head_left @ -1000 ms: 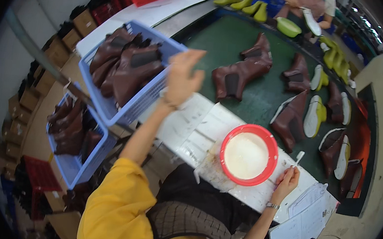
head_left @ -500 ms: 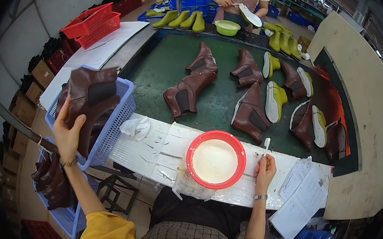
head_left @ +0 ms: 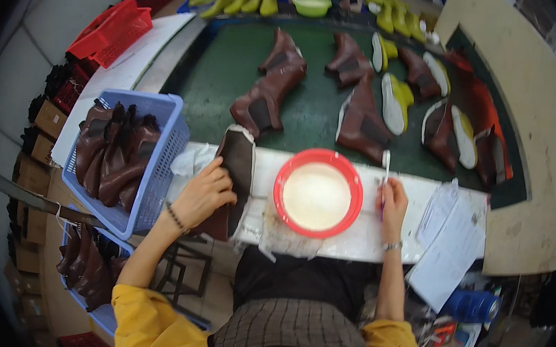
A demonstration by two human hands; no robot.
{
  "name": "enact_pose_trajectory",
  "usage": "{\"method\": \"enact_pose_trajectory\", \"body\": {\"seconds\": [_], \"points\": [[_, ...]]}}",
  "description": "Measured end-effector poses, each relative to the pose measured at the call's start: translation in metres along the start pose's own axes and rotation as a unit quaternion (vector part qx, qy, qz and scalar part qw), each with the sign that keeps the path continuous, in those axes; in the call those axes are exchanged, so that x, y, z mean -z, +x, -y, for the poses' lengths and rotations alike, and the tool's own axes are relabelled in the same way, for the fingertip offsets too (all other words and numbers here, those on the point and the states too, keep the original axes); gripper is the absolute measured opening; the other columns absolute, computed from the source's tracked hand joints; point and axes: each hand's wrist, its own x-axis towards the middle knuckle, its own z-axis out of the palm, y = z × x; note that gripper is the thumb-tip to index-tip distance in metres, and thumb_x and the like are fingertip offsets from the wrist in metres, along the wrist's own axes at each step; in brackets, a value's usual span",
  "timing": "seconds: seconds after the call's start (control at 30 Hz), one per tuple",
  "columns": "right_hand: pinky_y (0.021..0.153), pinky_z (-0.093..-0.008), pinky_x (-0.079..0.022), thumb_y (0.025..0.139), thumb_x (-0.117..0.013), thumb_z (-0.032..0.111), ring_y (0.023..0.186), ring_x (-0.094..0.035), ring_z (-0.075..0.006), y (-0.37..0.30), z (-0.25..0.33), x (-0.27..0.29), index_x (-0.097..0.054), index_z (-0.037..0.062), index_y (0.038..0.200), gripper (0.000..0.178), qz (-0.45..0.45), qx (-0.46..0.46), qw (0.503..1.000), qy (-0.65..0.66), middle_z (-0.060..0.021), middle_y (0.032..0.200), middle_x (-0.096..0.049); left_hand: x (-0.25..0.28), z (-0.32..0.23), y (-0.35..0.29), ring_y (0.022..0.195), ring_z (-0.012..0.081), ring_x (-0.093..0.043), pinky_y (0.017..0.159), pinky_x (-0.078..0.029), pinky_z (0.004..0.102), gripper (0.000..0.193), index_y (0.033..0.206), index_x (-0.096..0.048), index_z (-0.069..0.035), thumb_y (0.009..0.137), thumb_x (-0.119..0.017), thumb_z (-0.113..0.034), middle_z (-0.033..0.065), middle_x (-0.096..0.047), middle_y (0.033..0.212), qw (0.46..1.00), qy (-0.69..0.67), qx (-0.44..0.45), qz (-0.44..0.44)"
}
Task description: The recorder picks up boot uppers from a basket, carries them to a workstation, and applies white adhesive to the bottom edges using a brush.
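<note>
My left hand (head_left: 207, 197) is closed on a dark brown leather boot upper (head_left: 237, 163), just left of the red bowl. The upper stands over the white bench with its pale edge toward the bowl; its lower part is partly behind my hand and wrist. Creamy white liquid fills the red bowl (head_left: 279, 208) in front of me. To the right of the bowl, my right hand (head_left: 392, 208) grips a small toothbrush-like brush (head_left: 386, 160), its white head pointing up and away from me. On the green surface beyond lie several brown boot uppers (head_left: 261, 102) and green lasts with white soles (head_left: 395, 103).
A blue basket (head_left: 179, 124) of brown uppers stands at my left, above another blue basket (head_left: 103, 320). Crumpled white material (head_left: 189, 160) lies beside my left hand. Papers (head_left: 442, 273) lie at the right. A green bowl (head_left: 311, 5) and a co-worker are at the far side.
My left hand has brought the boot upper from above the blue basket rightward to the white bench beside the red bowl. My right hand still holds the brush. The view has tilted down.
</note>
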Motion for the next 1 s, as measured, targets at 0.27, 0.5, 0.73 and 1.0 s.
{"method": "enact_pose_trajectory", "body": {"seconds": [0.27,0.5,0.73,1.0], "points": [[0.061,-0.0300,-0.048,0.086,-0.074,0.012,0.071,-0.063,-0.0179,-0.041,0.080,-0.013,-0.074,0.0064,0.095,0.011,0.108,0.218,0.900,-0.361,-0.0053,0.087,-0.066,-0.072,0.031,0.008,0.134,0.0422,-0.045,0.111,-0.038,0.0459,0.102,0.154,-0.034,-0.003,0.072,-0.086,-0.035,0.0274,-0.044,0.147,0.913,-0.223,0.267,-0.215],[0.061,-0.0384,-0.052,0.083,-0.073,0.017,0.074,-0.067,-0.0232,-0.047,0.087,-0.037,-0.073,0.0115,0.088,0.007,0.119,0.343,0.754,-0.547,-0.0033,0.080,-0.063,-0.074,0.046,0.006,0.101,0.0260,-0.071,0.090,-0.054,0.0358,0.062,0.132,-0.059,0.001,0.077,-0.077,-0.020,0.0175,-0.073,0.112,0.856,-0.319,0.349,-0.210],[0.055,-0.0315,-0.046,0.082,-0.080,0.020,0.062,-0.061,-0.0184,-0.044,0.106,-0.035,-0.077,0.0096,0.095,0.016,0.147,0.232,0.891,-0.361,-0.0037,0.082,-0.066,-0.009,-0.002,-0.005,0.091,0.0102,-0.065,0.084,-0.053,0.0290,0.035,0.112,-0.070,0.004,0.082,-0.078,-0.011,0.0069,-0.074,0.100,0.806,-0.503,0.293,-0.105],[0.081,-0.0293,-0.035,0.077,-0.084,0.015,0.077,-0.058,-0.0102,-0.029,0.122,-0.064,-0.078,0.0130,0.092,0.016,0.236,0.402,0.849,-0.251,0.0013,0.086,-0.065,0.008,-0.037,0.015,0.089,0.0086,-0.065,0.081,-0.054,0.0264,0.031,0.110,-0.071,0.003,0.081,-0.080,-0.002,0.0032,-0.073,0.100,0.684,-0.700,0.205,-0.032]]}}
